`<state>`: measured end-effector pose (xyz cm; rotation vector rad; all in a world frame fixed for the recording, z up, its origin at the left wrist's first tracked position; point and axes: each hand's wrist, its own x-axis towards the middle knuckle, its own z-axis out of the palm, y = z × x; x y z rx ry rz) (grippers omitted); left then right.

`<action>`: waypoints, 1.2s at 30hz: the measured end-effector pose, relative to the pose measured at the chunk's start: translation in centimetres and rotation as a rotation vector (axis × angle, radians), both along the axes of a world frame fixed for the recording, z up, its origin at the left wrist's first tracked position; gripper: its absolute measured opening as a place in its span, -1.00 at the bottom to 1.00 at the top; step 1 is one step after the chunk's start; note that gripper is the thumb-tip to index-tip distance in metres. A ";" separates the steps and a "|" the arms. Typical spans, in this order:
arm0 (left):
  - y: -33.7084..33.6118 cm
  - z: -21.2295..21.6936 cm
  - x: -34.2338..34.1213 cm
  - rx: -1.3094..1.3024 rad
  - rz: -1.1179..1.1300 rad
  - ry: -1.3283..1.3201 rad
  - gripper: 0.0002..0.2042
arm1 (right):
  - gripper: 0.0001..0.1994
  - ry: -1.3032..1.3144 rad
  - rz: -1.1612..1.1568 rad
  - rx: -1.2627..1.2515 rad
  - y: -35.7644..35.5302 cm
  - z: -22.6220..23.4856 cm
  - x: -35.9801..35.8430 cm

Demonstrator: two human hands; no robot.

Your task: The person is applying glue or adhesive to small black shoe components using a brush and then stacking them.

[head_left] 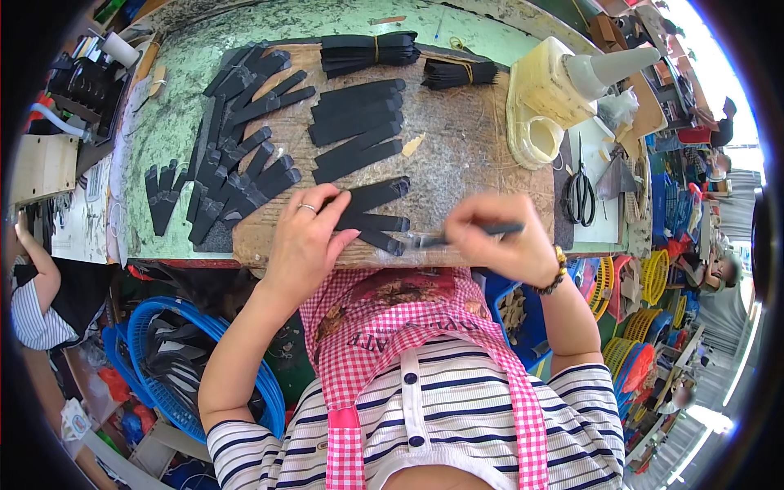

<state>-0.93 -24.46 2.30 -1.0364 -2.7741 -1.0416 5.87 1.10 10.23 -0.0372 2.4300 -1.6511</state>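
On the worn brown board (457,155) a few black strips (382,193) fan out near the front edge. My left hand (300,241), fingers bent and thumb out, pins down their left ends. In my right hand (508,249) is a dark-handled brush (426,242), its pale tip beside the right end of the lowest strip. Whitish, shiny smears show on several strip ends. Farther back lie flat rows of more black strips (357,114). To the left, other strips (237,175) are heaped in overlapping fans.
Two banded black bundles (369,54) (460,73) lie at the board's back. A yellowish glue container (545,90) with a grey nozzle stands back right, near black-handled scissors (581,193). Below left is a blue basket (273,392). Another person's arm (39,265) shows far left.
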 end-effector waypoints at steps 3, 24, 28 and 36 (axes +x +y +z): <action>-0.3 -0.3 0.2 -0.055 -0.135 0.103 -0.60 | -0.83 0.008 -0.214 -0.028 0.2 1.0 -1.5; -1.3 -0.5 -0.2 0.052 -0.151 0.012 -0.78 | -0.93 0.049 -0.395 -0.046 -8.3 -3.1 0.7; -1.7 -0.5 -0.2 0.048 -0.157 -0.031 -0.77 | -0.89 -0.026 -0.482 -0.162 -6.9 -1.0 -1.2; -2.3 -0.3 -0.9 0.018 -0.241 -0.073 -0.76 | -0.90 -0.006 -0.466 -0.134 -7.6 -0.5 -1.9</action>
